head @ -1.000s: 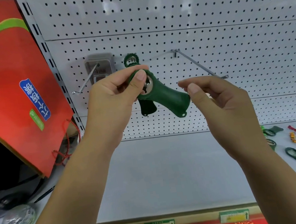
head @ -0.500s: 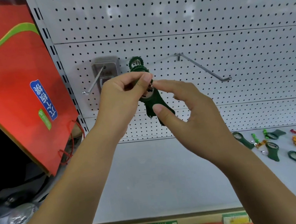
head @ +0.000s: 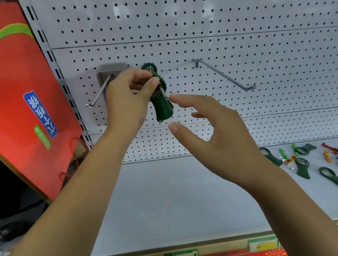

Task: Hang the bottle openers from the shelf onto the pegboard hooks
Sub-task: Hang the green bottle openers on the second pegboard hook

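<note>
1. our left grip (head: pixel 130 98) pinches a green bottle opener (head: pixel 162 109), threaded onto a pegboard hook (head: pixel 164 93) near its tip.
2. our right grip (head: pixel 218 134) is released, forefinger by that tip.
3. more openers (head: pixel 334 179) lie on the shelf (head: pixel 173 202).

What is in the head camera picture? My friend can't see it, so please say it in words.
A person's left hand pinches a green bottle opener on a pegboard hook, while the open right hand points its forefinger at the hook's tip. More openers, mostly green, lie on the white shelf at lower right.
</note>
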The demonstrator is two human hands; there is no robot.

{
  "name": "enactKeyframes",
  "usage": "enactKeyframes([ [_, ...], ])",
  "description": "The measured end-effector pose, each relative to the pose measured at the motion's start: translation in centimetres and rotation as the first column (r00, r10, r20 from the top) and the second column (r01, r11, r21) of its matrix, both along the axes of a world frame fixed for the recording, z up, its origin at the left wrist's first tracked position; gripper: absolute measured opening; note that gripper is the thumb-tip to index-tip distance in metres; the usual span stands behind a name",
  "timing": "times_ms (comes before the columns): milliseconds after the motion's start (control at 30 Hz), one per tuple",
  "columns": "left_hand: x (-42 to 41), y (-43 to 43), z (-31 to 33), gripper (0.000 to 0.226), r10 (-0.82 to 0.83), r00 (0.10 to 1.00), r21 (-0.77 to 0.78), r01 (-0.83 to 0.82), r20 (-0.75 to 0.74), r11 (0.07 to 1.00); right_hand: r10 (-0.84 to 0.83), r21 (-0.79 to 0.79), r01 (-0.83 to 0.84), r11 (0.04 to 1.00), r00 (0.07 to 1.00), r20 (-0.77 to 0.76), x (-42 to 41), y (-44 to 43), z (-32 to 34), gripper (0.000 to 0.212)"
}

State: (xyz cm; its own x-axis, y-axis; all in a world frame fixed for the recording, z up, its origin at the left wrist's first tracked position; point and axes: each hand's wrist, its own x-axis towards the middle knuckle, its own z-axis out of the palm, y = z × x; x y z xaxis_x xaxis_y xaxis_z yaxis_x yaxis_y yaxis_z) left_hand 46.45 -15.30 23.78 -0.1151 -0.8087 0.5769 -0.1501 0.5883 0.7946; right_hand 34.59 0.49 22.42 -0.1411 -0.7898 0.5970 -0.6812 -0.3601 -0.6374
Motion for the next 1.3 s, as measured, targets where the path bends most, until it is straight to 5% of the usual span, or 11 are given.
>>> enactKeyframes([
  [200,2.0,1.9,-2.7,0.026,0.226,0.944,-0.323,-0.142,0.239,0.936,-0.052,-0.021,0.052,0.998,0.998,-0.037,-1.7,0.2,-1.6,0.033],
  [367,3.5,5.0,-7.1,0.034,0.362,0.782,-0.447,-0.121,0.507,0.886,-0.145,0.072,0.154,0.986,0.983,-0.110,-4.2,0.7,-4.7,0.039],
  [633,1.1,10.0,-13.9,0.051,0.105,0.605,-0.157,0.034,0.789,0.987,-0.198,0.342,0.245,0.907,0.966,-0.167,-9.0,3.2,-12.5,0.057],
  [967,-11.5,15.0,-19.2,0.057,-0.145,0.496,0.079,0.152,0.856,0.985,-0.309,0.593,0.367,0.717,0.929,-0.203,-20.9,10.5,-19.6,0.053],
  [1300,-30.0,19.8,-23.1,0.055,-0.244,0.364,0.185,0.191,0.899,0.964,-0.461,0.672,0.506,0.541,0.847,-0.266,-41.0,18.3,-23.2,0.048],
])
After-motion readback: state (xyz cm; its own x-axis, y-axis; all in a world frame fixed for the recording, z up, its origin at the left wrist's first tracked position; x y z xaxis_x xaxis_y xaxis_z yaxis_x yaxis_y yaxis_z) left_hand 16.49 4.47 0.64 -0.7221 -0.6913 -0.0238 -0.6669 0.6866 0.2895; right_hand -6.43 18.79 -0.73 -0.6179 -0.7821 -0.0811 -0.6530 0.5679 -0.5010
